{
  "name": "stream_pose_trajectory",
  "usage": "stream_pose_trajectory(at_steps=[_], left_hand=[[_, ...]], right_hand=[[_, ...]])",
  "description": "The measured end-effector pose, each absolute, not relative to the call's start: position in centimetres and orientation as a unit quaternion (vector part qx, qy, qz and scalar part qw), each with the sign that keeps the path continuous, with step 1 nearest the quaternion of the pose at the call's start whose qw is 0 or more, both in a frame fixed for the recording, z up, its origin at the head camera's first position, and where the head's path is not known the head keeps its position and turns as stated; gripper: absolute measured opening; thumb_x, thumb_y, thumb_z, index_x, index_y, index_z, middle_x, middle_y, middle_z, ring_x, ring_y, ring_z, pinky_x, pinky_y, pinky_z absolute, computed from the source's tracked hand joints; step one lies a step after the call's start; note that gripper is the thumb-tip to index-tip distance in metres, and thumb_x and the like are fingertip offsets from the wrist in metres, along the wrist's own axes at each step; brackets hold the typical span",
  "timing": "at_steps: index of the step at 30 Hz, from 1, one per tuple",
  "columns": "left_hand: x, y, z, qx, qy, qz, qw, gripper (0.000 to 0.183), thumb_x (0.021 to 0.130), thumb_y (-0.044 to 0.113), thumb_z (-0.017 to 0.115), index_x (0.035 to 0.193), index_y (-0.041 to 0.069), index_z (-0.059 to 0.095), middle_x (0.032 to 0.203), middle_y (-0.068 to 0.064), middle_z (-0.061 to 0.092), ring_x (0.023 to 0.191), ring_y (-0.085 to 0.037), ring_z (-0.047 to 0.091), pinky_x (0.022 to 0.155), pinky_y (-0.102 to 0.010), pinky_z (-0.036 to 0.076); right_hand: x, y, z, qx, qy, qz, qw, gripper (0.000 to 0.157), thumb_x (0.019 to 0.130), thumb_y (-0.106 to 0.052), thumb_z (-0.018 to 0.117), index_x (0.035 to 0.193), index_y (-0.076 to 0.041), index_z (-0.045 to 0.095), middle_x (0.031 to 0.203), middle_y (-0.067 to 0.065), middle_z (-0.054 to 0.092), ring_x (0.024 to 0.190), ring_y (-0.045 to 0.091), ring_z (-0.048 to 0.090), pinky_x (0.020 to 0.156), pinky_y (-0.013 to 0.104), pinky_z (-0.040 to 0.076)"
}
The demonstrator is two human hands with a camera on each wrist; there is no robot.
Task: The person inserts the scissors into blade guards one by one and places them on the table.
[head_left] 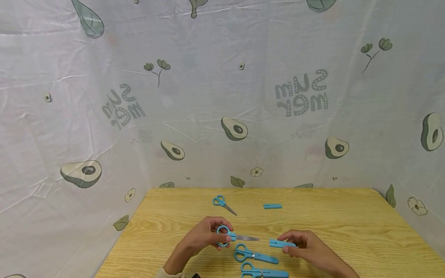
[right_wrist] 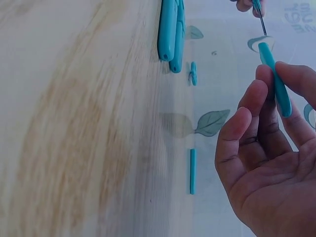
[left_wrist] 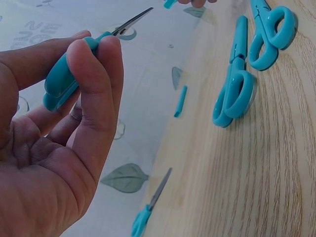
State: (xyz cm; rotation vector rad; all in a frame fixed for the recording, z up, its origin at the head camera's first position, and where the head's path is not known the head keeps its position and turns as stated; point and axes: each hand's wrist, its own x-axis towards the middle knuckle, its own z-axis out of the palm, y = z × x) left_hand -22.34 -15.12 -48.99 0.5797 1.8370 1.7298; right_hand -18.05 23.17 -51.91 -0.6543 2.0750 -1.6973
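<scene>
My left hand (head_left: 208,235) pinches a pair of blue-handled scissors (left_wrist: 61,81) by the handles, the bare metal blades (head_left: 247,238) pointing right. Across from it, my right hand (head_left: 307,247) holds a blue blade cover (right_wrist: 275,79) between thumb and fingers. The cover's end faces the scissor tips, with a small gap between them in the head view. Both are held up above the wooden table. Just below the hands lie two sheathed pairs of blue scissors, one nearer (head_left: 265,273) and one farther (head_left: 256,255), their handles to the left.
Toward the back of the table (head_left: 330,208) lie another unsheathed pair of scissors (head_left: 224,204) and, to its right, a loose blue cover (head_left: 272,206). A pale curtain (head_left: 208,96) printed with avocados and leaves hangs behind and at both sides.
</scene>
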Motion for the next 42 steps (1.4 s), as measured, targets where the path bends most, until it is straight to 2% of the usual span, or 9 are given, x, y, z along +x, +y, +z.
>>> stream_pose_trajectory(at_steps=[5, 11, 20, 26, 33, 38, 42], left_hand=[[-22.3, -15.0, -49.1, 0.213, 0.683, 0.642, 0.275, 0.034, 0.099, 0.006, 0.076, 0.125, -0.012, 0.064, 0.088, 0.005, 0.069, 0.081, -0.012, 0.076, 0.063, -0.02, 0.059], [-22.3, -14.8, -49.1, 0.214, 0.685, 0.639, 0.276, 0.036, 0.099, 0.005, 0.075, 0.127, -0.014, 0.062, 0.088, 0.005, 0.068, 0.08, -0.011, 0.076, 0.063, -0.02, 0.058], [-22.1, -14.5, -49.2, 0.222, 0.684, 0.639, 0.272, 0.04, 0.098, 0.004, 0.075, 0.128, -0.018, 0.06, 0.087, 0.006, 0.067, 0.08, -0.011, 0.077, 0.062, -0.02, 0.058], [-22.1, -14.4, -49.2, 0.225, 0.682, 0.64, 0.273, 0.035, 0.098, 0.004, 0.075, 0.126, -0.014, 0.063, 0.088, 0.006, 0.067, 0.08, -0.011, 0.077, 0.063, -0.02, 0.059], [-22.1, -14.3, -49.3, 0.231, 0.676, 0.643, 0.277, 0.037, 0.099, 0.004, 0.075, 0.127, -0.015, 0.062, 0.089, 0.005, 0.068, 0.08, -0.011, 0.077, 0.063, -0.02, 0.059], [-22.0, -14.2, -49.3, 0.228, 0.678, 0.642, 0.275, 0.031, 0.099, 0.004, 0.075, 0.125, -0.011, 0.065, 0.088, 0.005, 0.069, 0.08, -0.011, 0.077, 0.063, -0.02, 0.059], [-22.0, -14.2, -49.5, 0.23, 0.677, 0.641, 0.277, 0.032, 0.099, 0.003, 0.075, 0.126, -0.012, 0.064, 0.088, 0.005, 0.069, 0.08, -0.011, 0.076, 0.063, -0.021, 0.058]], right_hand=[[-18.0, 23.0, -51.9, -0.224, 0.742, -0.602, 0.192, 0.039, 0.111, -0.016, 0.061, 0.141, 0.009, 0.061, 0.123, 0.005, 0.075, 0.098, 0.017, 0.074, 0.081, 0.032, 0.063], [-18.1, 22.7, -51.8, -0.222, 0.748, -0.596, 0.189, 0.038, 0.11, -0.017, 0.062, 0.14, 0.007, 0.063, 0.122, 0.002, 0.075, 0.098, 0.017, 0.073, 0.08, 0.031, 0.062], [-18.0, 22.2, -51.5, -0.228, 0.743, -0.601, 0.19, 0.039, 0.11, -0.017, 0.062, 0.141, 0.008, 0.062, 0.121, 0.003, 0.075, 0.097, 0.018, 0.073, 0.079, 0.031, 0.062], [-18.0, 22.1, -51.5, -0.23, 0.739, -0.604, 0.191, 0.04, 0.111, -0.016, 0.061, 0.141, 0.01, 0.061, 0.117, 0.004, 0.076, 0.093, 0.016, 0.073, 0.078, 0.031, 0.061], [-18.0, 21.8, -51.6, -0.238, 0.736, -0.605, 0.188, 0.039, 0.111, -0.015, 0.06, 0.141, 0.009, 0.061, 0.119, 0.005, 0.075, 0.096, 0.017, 0.074, 0.08, 0.031, 0.062], [-17.9, 21.7, -51.7, -0.23, 0.739, -0.604, 0.187, 0.038, 0.111, -0.015, 0.061, 0.141, 0.008, 0.062, 0.12, 0.007, 0.075, 0.097, 0.017, 0.073, 0.081, 0.031, 0.062], [-17.9, 21.6, -51.7, -0.225, 0.74, -0.605, 0.19, 0.038, 0.111, -0.016, 0.06, 0.141, 0.007, 0.061, 0.119, 0.004, 0.075, 0.095, 0.017, 0.073, 0.079, 0.031, 0.061]])
